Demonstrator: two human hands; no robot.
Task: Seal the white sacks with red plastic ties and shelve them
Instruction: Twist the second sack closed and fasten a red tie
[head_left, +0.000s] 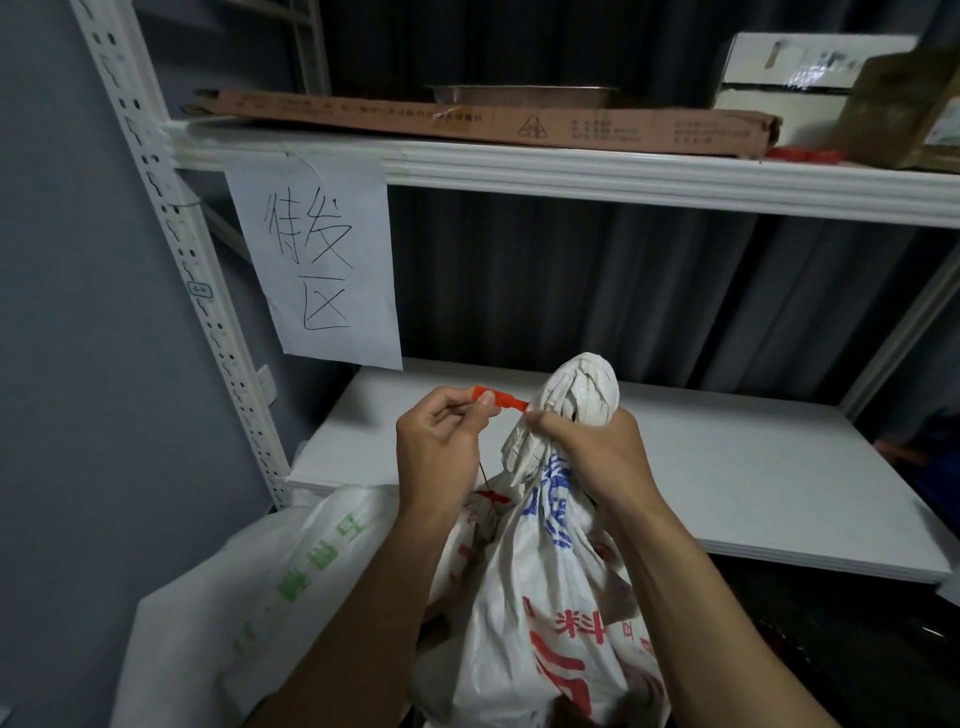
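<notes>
- The white sack (550, 597) stands in front of the lower shelf (727, 467). Its bottom is out of view, and it carries blue and red printed characters.
- The right hand (592, 452) grips the gathered neck of the sack with the fingers curled round it. The bunched top (587, 389) sticks up above the fist.
- The left hand (441, 441) pinches the red tie (501, 401) between thumb and forefinger. The tie runs almost level from this hand to the sack neck, where it meets the right thumb.
- The two hands are near each other and only the tie joins them.
- A thin dark strand (483, 473) hangs below the left hand; I cannot tell what it belongs to.
- A second sack (291, 571), with green print, lies at the left, just beside the first one.
- A paper sign (317, 260) with handwritten characters hangs from the upper shelf (571, 171).
- On the upper shelf lie a long cardboard box (493, 122), a metal tray (519, 93), a white box (800, 67) and some small red pieces (805, 154).
</notes>
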